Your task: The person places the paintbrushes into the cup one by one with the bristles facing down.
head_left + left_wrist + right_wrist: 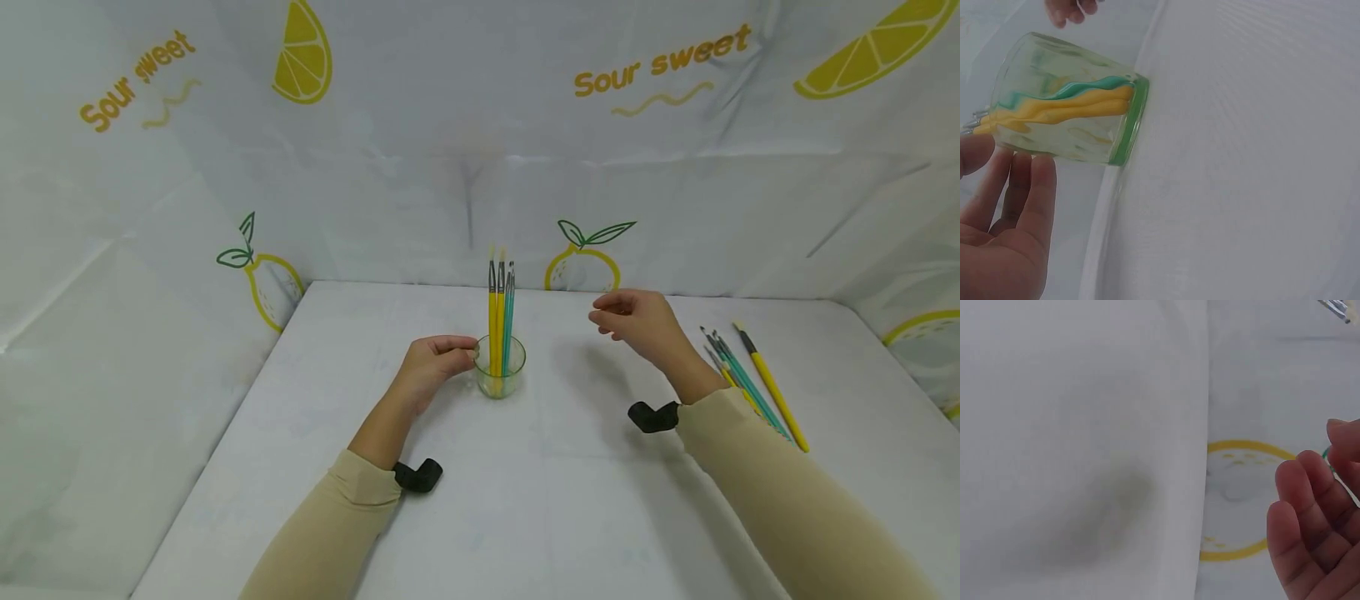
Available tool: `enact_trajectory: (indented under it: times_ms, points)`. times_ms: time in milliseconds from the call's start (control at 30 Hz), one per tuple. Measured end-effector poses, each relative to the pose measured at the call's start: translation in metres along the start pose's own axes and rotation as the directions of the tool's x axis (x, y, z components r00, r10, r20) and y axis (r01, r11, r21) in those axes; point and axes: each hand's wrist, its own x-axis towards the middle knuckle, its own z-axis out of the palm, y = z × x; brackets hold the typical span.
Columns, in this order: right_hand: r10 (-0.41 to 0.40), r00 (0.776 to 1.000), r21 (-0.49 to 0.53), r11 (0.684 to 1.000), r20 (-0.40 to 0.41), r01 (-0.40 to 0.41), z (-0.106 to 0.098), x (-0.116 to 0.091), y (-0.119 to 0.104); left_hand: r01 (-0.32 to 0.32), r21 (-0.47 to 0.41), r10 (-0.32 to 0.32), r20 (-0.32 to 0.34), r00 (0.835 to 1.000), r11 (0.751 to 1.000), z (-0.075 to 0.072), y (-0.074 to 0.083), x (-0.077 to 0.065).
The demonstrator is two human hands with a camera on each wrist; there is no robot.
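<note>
A clear glass cup [487, 385] with a green-tinted base stands on the white table, left of its middle. Yellow paintbrushes [496, 312] and teal paintbrushes [509, 317] lean together inside, bristles up. At the cup's left side, near the rim, my left hand [433, 367] holds it between thumb and fingers. The left wrist view shows these fingers [1038, 194] against the glass wall. My right hand [636, 325] is raised above the table, right of the cup, its fingers loosely bent around nothing. In the right wrist view its fingers [1300, 537] appear apart from any object.
On the right side of the table lie several more brushes: a bunch of slim teal paintbrushes [757, 392] with yellow among them, and a thicker yellow paintbrush [780, 392]. My right forearm partly covers the bunch. A lemon-printed white cloth [420, 208] hangs behind the table.
</note>
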Motion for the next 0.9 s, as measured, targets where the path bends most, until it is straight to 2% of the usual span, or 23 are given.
enact_trajectory:
  times_ms: [100, 200, 500, 667, 900]
  points:
    - [-0.011, 1.0, -0.138, 0.99, 0.021, 0.013, -0.019, -0.007, 0.008, 0.011, 0.002, -0.011, -0.006, 1.0, 1.0, 0.0, 0.0, 0.0]
    - [0.005, 1.0, -0.254, 0.967, 0.028, 0.002, -0.038, -0.014, 0.018, 0.009, -0.004, -0.009, -0.013, 1.0, 1.0, 0.0, -0.003, 0.002]
    - [0.172, 0.98, -0.402, 0.908, 0.097, -0.119, -0.08, -0.032, 0.059, 0.012, 0.007, -0.012, -0.012, 1.0, 1.0, 0.001, -0.002, 0.001]
    - [0.192, 0.975, -0.471, 0.875, 0.115, -0.116, -0.094, -0.042, 0.078, 0.008, 0.012, -0.008, -0.008, 1.0, 1.0, 0.001, -0.002, 0.001]
    - [0.261, 0.952, -0.485, 0.86, 0.158, -0.155, -0.106, -0.051, 0.097, -0.009, 0.009, 0.01, -0.007, 1.0, 1.0, 0.0, -0.004, 0.003]
